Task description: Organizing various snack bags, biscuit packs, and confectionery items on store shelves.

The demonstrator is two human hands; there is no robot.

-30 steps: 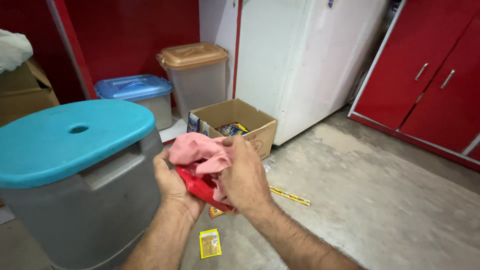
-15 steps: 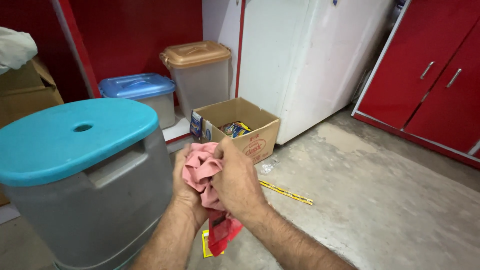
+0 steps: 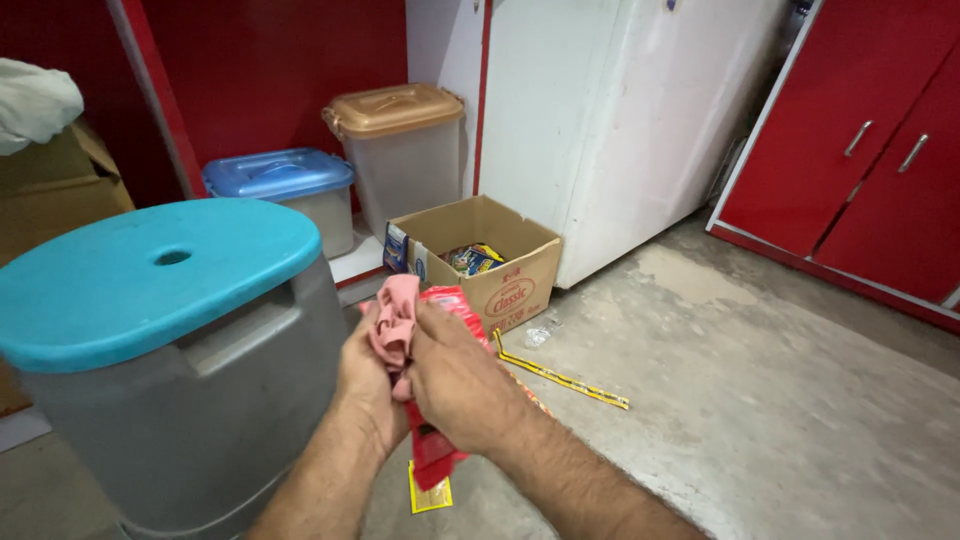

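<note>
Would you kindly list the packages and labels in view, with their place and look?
Red packet: long, glossy, gripped with a pink cloth in both hands.
Yellow sachet: flat, on the floor below.
Cardboard box: open, brown, red oval label, beside the white cabinet, colourful packets inside.

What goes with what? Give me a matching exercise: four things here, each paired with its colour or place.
Things:
1. Large grey bin's lid
2. Cardboard box
3. Pink cloth
4. Cupboard doors

Descriptions:
A. Red, with metal handles
B. Open on the floor beside the white appliance, packets inside
C. Teal, with a round hole
D. Held in the left hand and right hand with a red packet

Pairs: 1-C, 2-B, 3-D, 4-A
</note>
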